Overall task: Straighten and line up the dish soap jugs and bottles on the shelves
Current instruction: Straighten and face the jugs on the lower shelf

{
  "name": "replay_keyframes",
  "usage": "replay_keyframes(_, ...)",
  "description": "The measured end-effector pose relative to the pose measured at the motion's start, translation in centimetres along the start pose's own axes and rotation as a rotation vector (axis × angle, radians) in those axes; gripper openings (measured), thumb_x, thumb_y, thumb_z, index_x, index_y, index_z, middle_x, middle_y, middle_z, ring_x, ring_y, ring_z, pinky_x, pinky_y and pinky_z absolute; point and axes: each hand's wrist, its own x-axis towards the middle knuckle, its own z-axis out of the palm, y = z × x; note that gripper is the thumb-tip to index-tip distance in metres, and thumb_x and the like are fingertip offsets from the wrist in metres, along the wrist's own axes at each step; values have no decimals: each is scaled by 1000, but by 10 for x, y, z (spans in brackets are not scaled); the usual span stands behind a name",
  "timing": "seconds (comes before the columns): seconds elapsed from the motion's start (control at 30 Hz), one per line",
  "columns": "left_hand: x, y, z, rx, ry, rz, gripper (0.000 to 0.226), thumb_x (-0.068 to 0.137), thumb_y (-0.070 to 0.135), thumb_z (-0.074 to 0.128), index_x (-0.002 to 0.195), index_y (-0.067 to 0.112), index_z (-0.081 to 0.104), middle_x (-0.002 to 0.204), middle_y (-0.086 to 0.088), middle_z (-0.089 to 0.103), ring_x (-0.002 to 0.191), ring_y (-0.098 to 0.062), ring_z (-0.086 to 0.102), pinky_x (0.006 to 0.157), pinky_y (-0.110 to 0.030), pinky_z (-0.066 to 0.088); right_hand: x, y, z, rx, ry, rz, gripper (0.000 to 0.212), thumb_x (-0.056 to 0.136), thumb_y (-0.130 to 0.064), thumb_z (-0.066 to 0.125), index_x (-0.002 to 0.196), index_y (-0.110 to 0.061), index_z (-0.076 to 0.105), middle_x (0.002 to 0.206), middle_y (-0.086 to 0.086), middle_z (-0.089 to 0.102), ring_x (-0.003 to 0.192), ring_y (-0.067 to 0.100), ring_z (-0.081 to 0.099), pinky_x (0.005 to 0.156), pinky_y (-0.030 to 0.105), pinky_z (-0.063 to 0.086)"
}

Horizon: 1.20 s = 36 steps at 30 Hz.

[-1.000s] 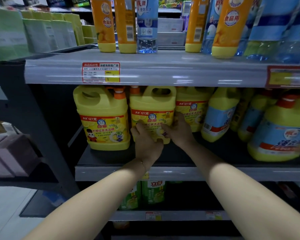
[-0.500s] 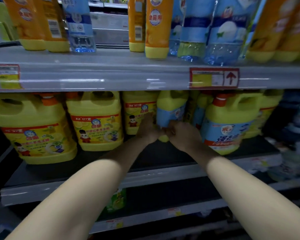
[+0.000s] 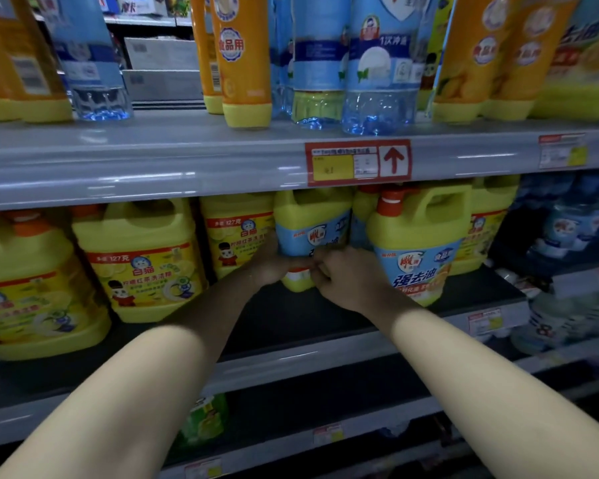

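Dim shop aisle, grey metal shelving in tiers; upper shelf [image 3: 153, 160] packed with tall orange bottles [image 3: 246, 63] and clear blue bottles [image 3: 377, 74], a red price tag [image 3: 358, 163] with an up arrow stuck on its front lip; middle shelf [image 3: 301, 316] dark-decked and lined with yellow dish soap jugs; yellow-labelled jugs [image 3: 139, 261] at the left, upright, the leftmost standing nearest the front edge and the next ones stepping further back; blue-labelled jug [image 3: 312, 226] near the centre, set well back on the deck, upright, handle side up under the shelf above, squeezed between a yellow-labelled neighbour on its left and the front jug [image 3: 419, 250] on its right; front jug larger in view, orange-capped, standing nearer the shelf edge; more jugs behind and to the right, blurred; lower shelf [image 3: 325, 392] in shadow with a green bottle [image 3: 204, 420] partly hidden behind the left forearm; both bare forearms stretched forward and inward, meeting at the blue-labelled jug; left grip [image 3: 274, 262] wrapped on the jug's lower left side, thumb laid across the front of the label; right grip [image 3: 350, 274] curled against the lower right of the same jug, knuckles toward the camera, just beside the front jug; fingertips of both touching or nearly touching in front of the jug, too blurred to separate.
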Motion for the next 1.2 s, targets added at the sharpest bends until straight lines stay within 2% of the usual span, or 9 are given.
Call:
replay_keyframes(0.1, -2, 3, -3, 74, -46, 14, 56, 83, 5, 72, 128, 22, 42, 120, 12, 50, 106, -7, 52, 69, 1, 43, -3, 0, -5, 14, 13, -53, 20, 91, -28, 50, 97, -13, 62, 93, 6, 66, 85, 27, 63, 63, 30, 45)
replay_keyframes(0.23, -13, -11, -9, 339, 22, -88, 80, 73, 30, 83, 140, 16, 42, 135, -3, 54, 123, -22, 54, 92, -25, 44, -10, 1, -15, -4, 11, -88, 17, 88, -24, 54, 84, -9, 60, 82, 8, 65, 75, 30, 62, 57, 30, 43)
replay_keyframes(0.3, -24, -8, -11, 493, -18, -62, 72, 77, 30, 78, 139, 16, 45, 135, -4, 56, 122, -22, 54, 93, -25, 41, -15, 1, -22, -35, 39, -100, 15, 88, -22, 54, 84, -8, 61, 83, 10, 64, 75, 32, 61, 56, 30, 41)
replay_keyframes(0.43, -48, 19, -10, 713, -40, 183, 44, 88, 25, 68, 129, 13, 55, 132, -7, 56, 119, -24, 53, 98, -25, 41, -26, 1, -43, -76, 100, -66, 27, 91, -26, 51, 108, -9, 64, 105, 11, 62, 92, 33, 60, 65, 34, 49)
replay_keyframes(0.57, -65, 58, 5, 931, -6, 492, 34, 92, 33, 57, 122, 17, 55, 124, -6, 57, 110, -25, 56, 81, -28, 47, -48, 10, -65, -110, 149, -12, 35, 83, -32, 46, 97, -9, 68, 87, 13, 65, 69, 35, 63, 51, 33, 49)
replay_keyframes(0.77, -80, 90, 66, 924, -87, 687, 24, 90, 31, 48, 104, 14, 57, 99, -6, 65, 88, -31, 64, 70, -33, 51, -87, 49, -93, -180, 233, 71, 20, 75, -22, 50, 74, -6, 62, 67, 8, 55, 60, 30, 56, 40, 26, 38)
replay_keyframes(0.87, -79, 99, 106, 888, -197, 688, 15, 90, 18, 55, 96, 4, 58, 89, -13, 64, 82, -33, 62, 61, -24, 32, -103, 83, -96, -196, 177, 99, 15, 75, -19, 57, 76, -5, 62, 69, 9, 56, 62, 31, 57, 41, 29, 42)
replay_keyframes(1.07, -53, 123, 182, 868, -219, 612, 21, 93, 24, 54, 110, 11, 57, 99, -6, 64, 86, -26, 62, 61, -28, 39, -117, 169, -96, -157, 39, 254, 26, 87, -31, 57, 96, -8, 67, 94, 14, 62, 86, 36, 60, 61, 36, 48)
replay_keyframes(1.2, -26, 138, 226, 884, -142, 539, 39, 92, 32, 54, 129, 20, 47, 124, -5, 55, 105, -26, 57, 81, -36, 53, -111, 219, -90, -55, -68, 277, 27, 92, -34, 51, 113, -20, 59, 118, 5, 53, 103, 28, 55, 70, 33, 44)
